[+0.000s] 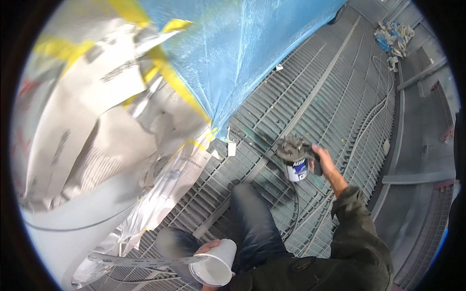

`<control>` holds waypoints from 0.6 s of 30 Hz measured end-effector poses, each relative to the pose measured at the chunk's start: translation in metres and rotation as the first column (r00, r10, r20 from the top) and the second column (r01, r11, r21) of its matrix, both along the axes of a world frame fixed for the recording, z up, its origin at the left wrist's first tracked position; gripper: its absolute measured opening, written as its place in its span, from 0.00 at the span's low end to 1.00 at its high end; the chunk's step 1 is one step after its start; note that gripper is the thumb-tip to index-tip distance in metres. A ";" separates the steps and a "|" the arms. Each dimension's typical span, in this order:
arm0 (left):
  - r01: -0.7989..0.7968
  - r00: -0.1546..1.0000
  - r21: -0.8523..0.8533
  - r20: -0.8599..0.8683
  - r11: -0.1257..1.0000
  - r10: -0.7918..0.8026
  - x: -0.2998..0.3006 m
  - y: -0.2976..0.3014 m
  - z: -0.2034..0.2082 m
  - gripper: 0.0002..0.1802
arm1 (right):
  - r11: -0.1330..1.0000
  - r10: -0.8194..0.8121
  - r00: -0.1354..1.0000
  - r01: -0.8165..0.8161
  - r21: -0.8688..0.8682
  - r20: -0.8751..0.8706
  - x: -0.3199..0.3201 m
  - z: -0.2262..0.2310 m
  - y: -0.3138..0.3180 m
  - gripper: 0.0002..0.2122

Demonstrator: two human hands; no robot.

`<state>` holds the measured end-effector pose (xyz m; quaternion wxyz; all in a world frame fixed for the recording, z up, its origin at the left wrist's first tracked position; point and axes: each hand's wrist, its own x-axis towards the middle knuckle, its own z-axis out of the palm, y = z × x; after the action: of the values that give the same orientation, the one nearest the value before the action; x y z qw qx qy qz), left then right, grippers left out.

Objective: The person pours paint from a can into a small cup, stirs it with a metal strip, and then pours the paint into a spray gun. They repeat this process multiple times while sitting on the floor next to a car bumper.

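Across most of the view: grated floor (335,92), grey, slats running diagonally. Upper middle, big blue plastic sheet (238,46), gathered to a point low down. Left side, masking paper (109,140), creased, spread over a pale grey curved panel (90,220); panel bare near the bottom. Person's legs (255,213) bent at bottom centre, blue-grey trousers. Yellow tape (182,92) runs along the seam between paper and sheet. Light hose (361,131) snakes over the grate at right. Crumpled heap (394,38) of plastic and paper, far upper right.

Cup (224,256): white, tilted, low centre, by the knees. Left hand (207,246) grasping it, fingers wrapped round the side, partly hidden. Tool (297,160): right of centre, above the floor, grimy grey top, blue-and-white label below; exact kind unclear. Right hand (325,162) has fingers closed round its dark handle. Strip (141,260), flat, with holes, reaches left from the cup mouth. Small white tag (232,148) just below the sheet's point.
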<state>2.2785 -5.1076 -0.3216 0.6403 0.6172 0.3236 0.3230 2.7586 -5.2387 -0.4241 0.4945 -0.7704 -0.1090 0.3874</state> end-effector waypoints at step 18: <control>-0.020 0.971 -0.006 0.239 1.000 0.021 -0.071 -0.013 0.033 0.51 | 0.770 0.117 0.991 -0.136 0.623 0.072 -0.247 0.193 -0.047 0.31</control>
<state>2.2073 -5.1204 -0.2887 0.6720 0.5696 0.2512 0.4011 2.5112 -5.2856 -0.2310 0.6934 -0.5589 -0.2901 0.3503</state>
